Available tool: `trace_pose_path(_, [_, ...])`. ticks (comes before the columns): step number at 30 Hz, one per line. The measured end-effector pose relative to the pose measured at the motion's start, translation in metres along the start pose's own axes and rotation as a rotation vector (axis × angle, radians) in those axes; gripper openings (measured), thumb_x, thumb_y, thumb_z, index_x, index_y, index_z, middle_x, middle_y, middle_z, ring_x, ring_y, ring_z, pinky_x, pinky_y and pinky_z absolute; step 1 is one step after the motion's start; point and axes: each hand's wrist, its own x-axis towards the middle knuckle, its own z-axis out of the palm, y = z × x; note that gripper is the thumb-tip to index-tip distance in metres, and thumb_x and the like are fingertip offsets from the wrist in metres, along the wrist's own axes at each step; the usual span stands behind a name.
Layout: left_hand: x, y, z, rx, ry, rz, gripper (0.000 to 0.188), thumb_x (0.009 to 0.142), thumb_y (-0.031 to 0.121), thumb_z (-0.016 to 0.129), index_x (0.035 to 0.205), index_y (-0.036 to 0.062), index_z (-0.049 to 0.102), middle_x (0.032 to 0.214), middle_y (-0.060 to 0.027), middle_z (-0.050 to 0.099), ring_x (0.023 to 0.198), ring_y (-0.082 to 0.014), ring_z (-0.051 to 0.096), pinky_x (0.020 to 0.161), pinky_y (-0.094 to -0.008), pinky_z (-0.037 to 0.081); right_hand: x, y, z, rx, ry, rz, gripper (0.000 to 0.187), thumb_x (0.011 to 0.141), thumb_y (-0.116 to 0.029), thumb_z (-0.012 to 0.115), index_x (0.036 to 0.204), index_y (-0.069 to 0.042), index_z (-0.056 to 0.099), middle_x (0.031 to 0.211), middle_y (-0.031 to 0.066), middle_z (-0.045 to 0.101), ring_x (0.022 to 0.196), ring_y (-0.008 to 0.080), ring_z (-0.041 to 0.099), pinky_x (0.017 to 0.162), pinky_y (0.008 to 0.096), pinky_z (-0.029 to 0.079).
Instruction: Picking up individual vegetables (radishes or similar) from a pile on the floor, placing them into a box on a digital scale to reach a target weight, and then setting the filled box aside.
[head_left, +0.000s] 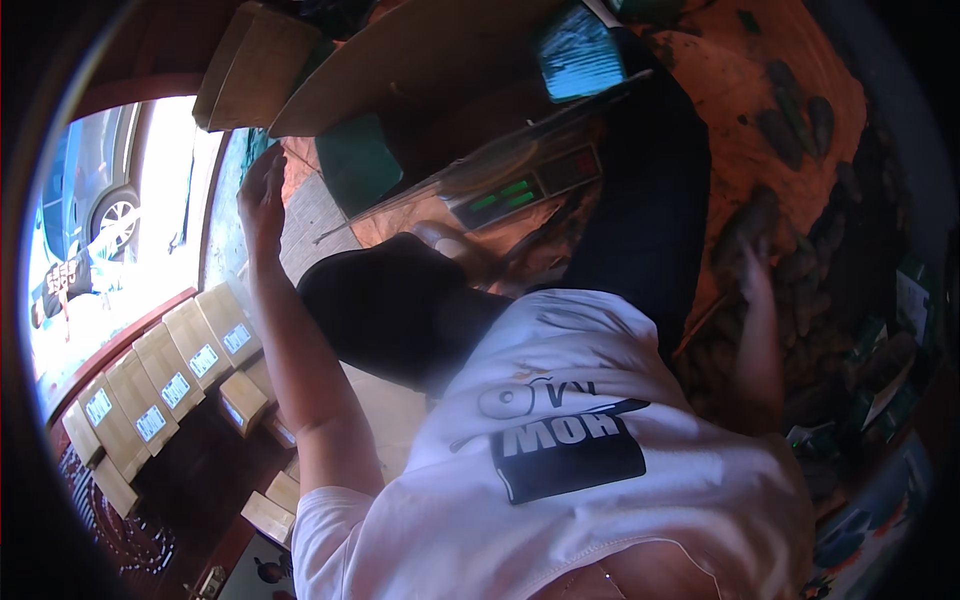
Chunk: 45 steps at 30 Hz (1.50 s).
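Observation:
On the left, my left hand (262,195) is raised beside the edge of a large open cardboard box (400,60). Its fingers look stretched out and seem to hold nothing. Low on the right, my right hand (756,262) is at a large brown tuber (748,222), with its fingers apparently gripping the near end; shadow and blur hide the exact grip. More brown tubers (800,310) lie heaped around and below that hand. Several long dark tubers (790,125) rest farther off on an orange sheet (690,60).
A digital scale (520,195) with a lit green display stands between my legs. Sealed cartons (165,370) with white labels are stacked at the left by a bright doorway, with a car (115,210) outside. Green packages (912,300) lie at the right edge.

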Motion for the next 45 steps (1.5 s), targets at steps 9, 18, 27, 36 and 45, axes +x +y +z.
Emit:
trace_pose_path(9, [0.026, 0.030, 0.017, -0.171, -0.260, -0.102, 0.045, 0.094, 0.014, 0.068, 0.136, 0.0039, 0.055, 0.127, -0.0100, 0.066, 0.120, -0.0231, 0.062, 0.099, -0.0335, 0.049, -0.120, -0.328, 0.075, 0.329, -0.461, -0.557, 0.065, 0.099, -0.027, 0.059, 0.152, -0.001, 0.030, 0.148, 0.0190, 0.045, 0.135, 0.0354, 0.045, 0.116, 0.0484, 0.033])
trace_pose_path(18, [0.035, 0.025, 0.032, 0.076, -0.350, -0.141, 0.038, 0.091, 0.033, 0.071, 0.103, -0.0034, 0.072, 0.090, -0.0176, 0.074, 0.089, -0.0273, 0.072, 0.079, -0.0369, 0.054, -0.246, -0.425, 0.348, -1.058, -0.769, -1.313, 0.083, 0.080, -0.029, 0.079, 0.146, 0.002, 0.040, 0.136, 0.0184, 0.055, 0.128, 0.0268, 0.053, 0.109, 0.0363, 0.040])
trace_pose_path(27, [0.030, 0.017, 0.039, 0.294, -0.275, 0.175, 0.023, 0.093, 0.013, 0.062, 0.112, 0.0155, 0.075, 0.084, -0.0189, 0.070, 0.073, -0.0348, 0.067, 0.071, -0.0429, 0.054, -0.184, -0.319, 0.557, -2.161, -1.164, -0.870, 0.097, 0.072, -0.039, 0.082, 0.149, -0.001, 0.036, 0.130, 0.0270, 0.060, 0.123, 0.0407, 0.057, 0.104, 0.0462, 0.046])
trace_pose_path(36, [0.028, 0.039, 0.036, 0.108, -0.251, 0.018, 0.022, 0.092, 0.022, 0.070, 0.104, 0.0041, 0.075, 0.079, -0.0244, 0.068, 0.076, -0.0400, 0.068, 0.070, -0.0458, 0.052, -0.120, -0.224, 0.614, -1.948, -1.167, -0.989, 0.059, 0.081, -0.025, 0.072, 0.132, 0.001, 0.057, 0.122, 0.0253, 0.065, 0.118, 0.0400, 0.060, 0.106, 0.0457, 0.045])
trace_pose_path(45, [0.032, 0.030, 0.040, 0.170, -0.245, 0.005, 0.026, 0.093, 0.027, 0.069, 0.098, 0.0026, 0.076, 0.077, -0.0274, 0.065, 0.075, -0.0416, 0.066, 0.069, -0.0468, 0.051, -0.156, -0.269, 0.601, -2.145, -1.341, -0.969, 0.055, 0.090, -0.020, 0.061, 0.143, -0.005, 0.050, 0.137, 0.0205, 0.058, 0.127, 0.0351, 0.055, 0.108, 0.0439, 0.044])
